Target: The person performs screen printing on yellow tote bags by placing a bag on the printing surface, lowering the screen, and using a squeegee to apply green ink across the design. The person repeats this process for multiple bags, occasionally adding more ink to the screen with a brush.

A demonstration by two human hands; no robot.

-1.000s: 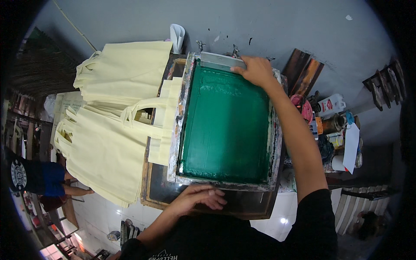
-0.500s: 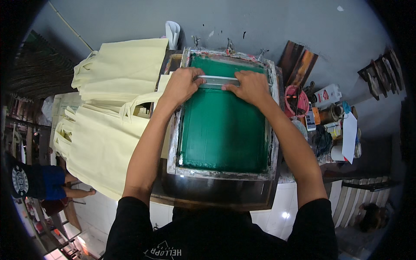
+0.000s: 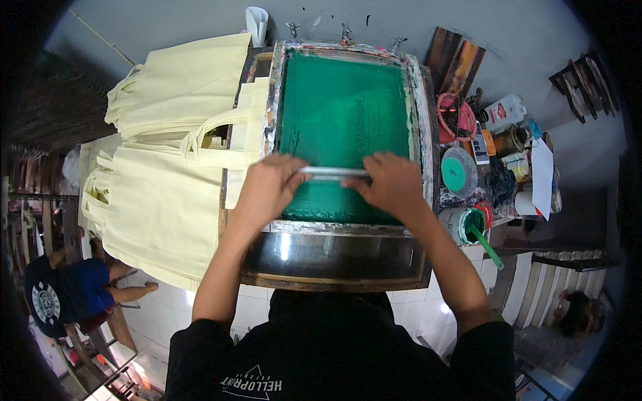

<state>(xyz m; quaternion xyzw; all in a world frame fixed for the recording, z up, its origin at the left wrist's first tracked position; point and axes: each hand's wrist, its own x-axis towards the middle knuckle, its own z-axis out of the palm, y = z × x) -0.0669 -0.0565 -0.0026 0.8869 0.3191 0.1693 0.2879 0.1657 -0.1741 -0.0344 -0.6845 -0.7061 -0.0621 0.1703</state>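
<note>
1. Both hands are sliding way down the screen (image 3: 344,107) since half a second ago: back then we were gripping the squeegee (image 3: 333,172) up at the far end of the frame, now we're holding it near the bottom edge, close to our body.
2. Our left hand (image 3: 266,190) is curling over the left end of the squeegee, fingers wrapped round the metal bar, thumb tucked behind it.
3. Our right hand (image 3: 394,184) is doing the same on the right end, fingers folded over the handle and pressing it down on the green mesh.
4. So the squeegee is lying crosswise between the two hands, touching the mesh, with just the shiny middle bit of the bar showing.
5. We're seeing the screen sitting flat in its paint-crusted frame on the press (image 3: 334,257), whose dark glossy front edge is showing just below our hands.
6. Cream tote bags (image 3: 160,194) are lying stacked to the left, one handle loop draping over toward the frame.
7. On the right we're keeping a cluttered shelf: a green ink tub (image 3: 470,224) with a green stick (image 3: 487,246) poking out, a round lid (image 3: 458,172) smeared with green, plus a red tub (image 3: 455,119) further back.
8. Someone in blue shorts (image 3: 63,294) is sitting on the floor way off at lower left.
</note>
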